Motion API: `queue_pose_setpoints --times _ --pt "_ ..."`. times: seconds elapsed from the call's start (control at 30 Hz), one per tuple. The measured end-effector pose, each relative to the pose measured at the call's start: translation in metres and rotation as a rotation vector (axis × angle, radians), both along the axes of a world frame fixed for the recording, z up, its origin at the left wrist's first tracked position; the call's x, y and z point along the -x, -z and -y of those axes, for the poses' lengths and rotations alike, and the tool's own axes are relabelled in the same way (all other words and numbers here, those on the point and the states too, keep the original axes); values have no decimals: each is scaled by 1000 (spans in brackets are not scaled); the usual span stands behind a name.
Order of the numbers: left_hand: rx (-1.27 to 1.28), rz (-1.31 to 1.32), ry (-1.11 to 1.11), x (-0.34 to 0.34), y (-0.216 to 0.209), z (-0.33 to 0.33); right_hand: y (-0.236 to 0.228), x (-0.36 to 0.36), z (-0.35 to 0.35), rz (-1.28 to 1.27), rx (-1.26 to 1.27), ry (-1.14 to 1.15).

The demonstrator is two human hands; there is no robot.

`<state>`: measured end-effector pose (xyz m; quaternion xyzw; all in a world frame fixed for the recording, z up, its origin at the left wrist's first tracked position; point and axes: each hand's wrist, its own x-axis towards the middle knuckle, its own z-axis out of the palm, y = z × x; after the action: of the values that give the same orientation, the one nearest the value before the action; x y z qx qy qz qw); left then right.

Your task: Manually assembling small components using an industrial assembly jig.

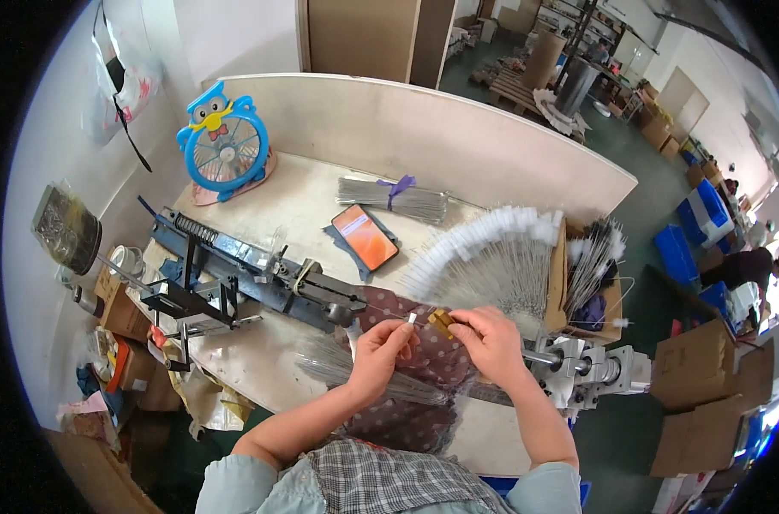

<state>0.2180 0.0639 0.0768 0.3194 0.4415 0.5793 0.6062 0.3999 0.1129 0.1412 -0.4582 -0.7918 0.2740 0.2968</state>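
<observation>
In front of my body, my left hand (pixel 379 352) pinches a small white piece (pixel 412 318), apparently at the end of a thin wire. Just to its right, my right hand (pixel 492 344) grips a small brass-coloured block (pixel 442 323) between thumb and fingers. The two pieces are close together but seem apart. Under both hands lies a brown polka-dot cloth (pixel 424 420). Loose thin metal wires (pixel 325 364) rest beside and beneath my left hand. A long metal bench fixture (pixel 269 274) with a spring ends just left of my hands.
Many wires with white ends (pixel 492 257) fan out beyond my right hand, beside a cardboard box (pixel 612 300) of more wires. Behind lie a phone (pixel 365 238) and a tied wire bundle (pixel 389 199). A blue fan (pixel 227 150) stands back left; a metal shaft mechanism (pixel 587 368) sits right.
</observation>
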Motion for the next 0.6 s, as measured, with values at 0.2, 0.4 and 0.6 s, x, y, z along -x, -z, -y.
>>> queue_pose_setpoints --times 0.2,0.4,0.6 --pt "-64 -68 -19 -9 9 -2 8 -15 -3 -91 149 -42" --pt "0 -33 10 -21 4 -9 1 -25 1 7 24 -218" --pt "68 75 -232 13 -4 1 -8 19 -5 98 -396 -161"
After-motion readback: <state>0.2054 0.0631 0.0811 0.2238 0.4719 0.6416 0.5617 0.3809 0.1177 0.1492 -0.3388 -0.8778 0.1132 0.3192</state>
